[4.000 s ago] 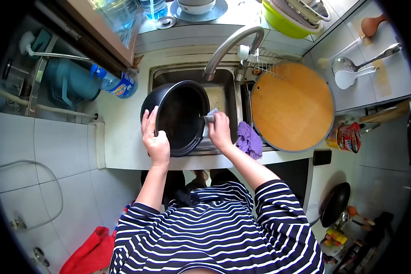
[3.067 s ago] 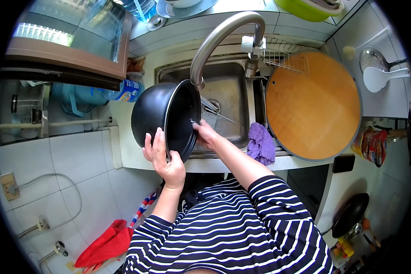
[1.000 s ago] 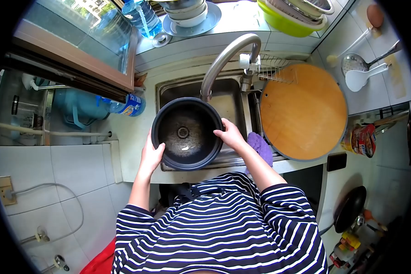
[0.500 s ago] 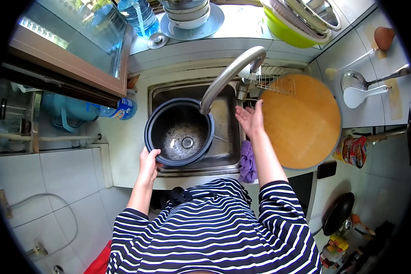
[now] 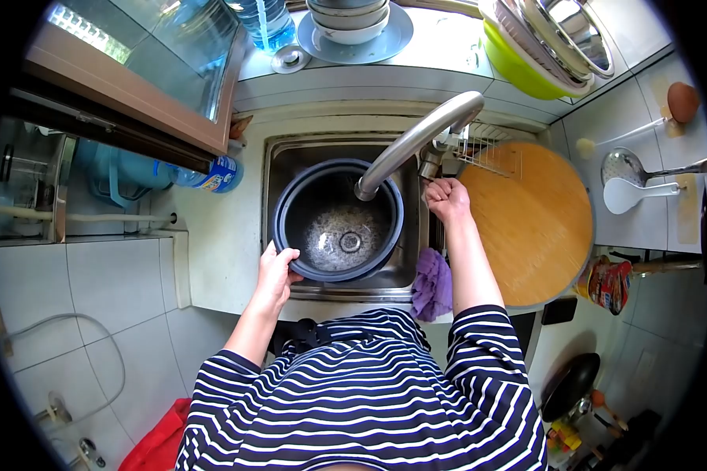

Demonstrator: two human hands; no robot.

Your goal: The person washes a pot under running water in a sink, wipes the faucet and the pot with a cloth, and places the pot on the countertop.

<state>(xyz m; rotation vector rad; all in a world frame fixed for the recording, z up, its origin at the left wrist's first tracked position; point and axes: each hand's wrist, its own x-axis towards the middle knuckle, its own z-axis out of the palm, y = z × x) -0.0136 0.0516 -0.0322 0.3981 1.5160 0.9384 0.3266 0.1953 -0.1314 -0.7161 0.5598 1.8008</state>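
Note:
A dark rice cooker inner pot (image 5: 339, 235) rests in the steel sink (image 5: 401, 275), with some clear water or wet shine on its bottom. My left hand (image 5: 277, 272) is closed on the pot's near left rim, thumb over the edge. The curved steel faucet (image 5: 424, 137) reaches over the pot, its spout at the far right rim. Just below the faucet base, my right hand (image 5: 449, 200) has its fingers curled in at the faucet handle, which they mostly hide.
Right of the sink lies a round wooden cutting board (image 5: 534, 235), with a wire rack (image 5: 487, 149) behind it. A purple cloth (image 5: 432, 286) hangs at the sink's front right corner. Stacked bowls (image 5: 349, 23) and a green basin (image 5: 518, 67) stand on the ledge.
My right hand has gone from open, fingers spread, to curled at the faucet handle. My left hand keeps its hold on the rim. The whole view has shifted slightly.

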